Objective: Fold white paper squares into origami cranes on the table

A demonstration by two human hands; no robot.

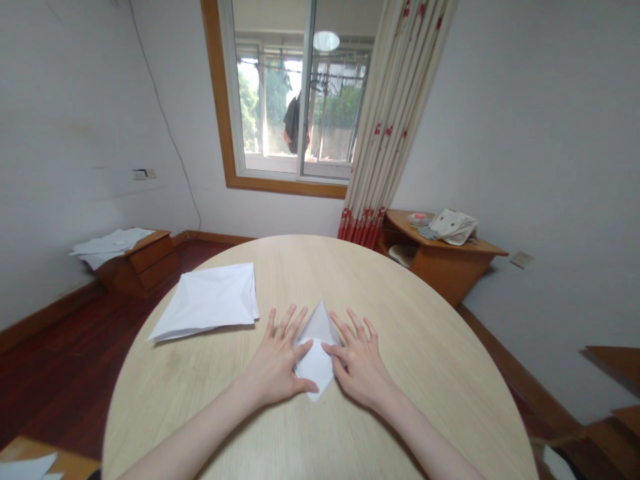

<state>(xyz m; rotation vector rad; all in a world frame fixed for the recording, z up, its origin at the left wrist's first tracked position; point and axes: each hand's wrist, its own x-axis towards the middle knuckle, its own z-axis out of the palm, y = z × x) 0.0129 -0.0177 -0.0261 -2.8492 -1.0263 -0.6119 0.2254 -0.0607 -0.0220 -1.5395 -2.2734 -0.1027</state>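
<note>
A small folded white paper (pixel 315 360), kite-shaped with a point toward the window, lies on the round light-wood table (pixel 400 313). My left hand (pixel 280 360) lies flat over its left side, fingers spread, thumb and forefinger pressing the paper's edge. My right hand (pixel 357 357) rests flat on its right side, fingers stretched out, forefinger touching the middle fold. Both hands press down on the paper; neither lifts it.
A stack of white sheets (pixel 210 300) lies on the table to the left. A low wooden drawer unit with papers (pixel 133 257) stands by the left wall. A wooden side table with a cloth bag (pixel 440 250) stands near the curtain (pixel 395 120) and window.
</note>
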